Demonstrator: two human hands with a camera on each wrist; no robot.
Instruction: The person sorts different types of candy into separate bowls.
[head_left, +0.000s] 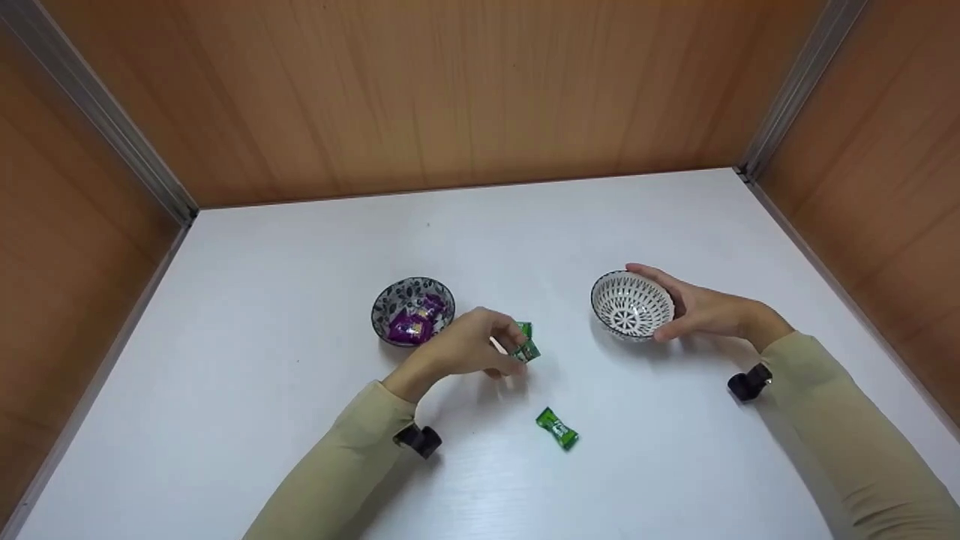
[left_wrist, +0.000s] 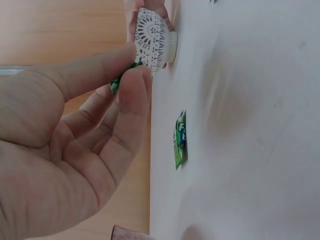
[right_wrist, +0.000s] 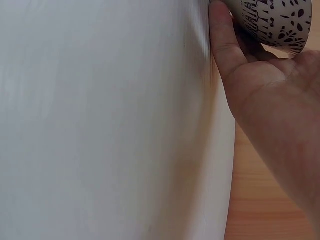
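Note:
My left hand [head_left: 476, 341] pinches a green-wrapped candy [left_wrist: 116, 84] between thumb and fingertips, just above the table. By those fingertips in the head view, green wrappers [head_left: 525, 328] overlap, so where one piece ends is hard to tell. Another green candy [head_left: 557, 429] lies nearer on the tabletop. Off to the right, my right hand [head_left: 701, 309] grips a white bowl [head_left: 632, 304] with dark patterning, thumb at the near side and fingers around the far side. No candy shows inside it. Left of my left hand stands a dark floral bowl [head_left: 382, 307] holding purple-wrapped candies [head_left: 411, 328].
The white table [head_left: 262, 420] is bounded by wooden panels [head_left: 465, 90] at the back and both sides, with metal posts [head_left: 795, 82] in the corners. A small black device [head_left: 420, 441] sits at the left cuff and another [head_left: 748, 382] at the right cuff.

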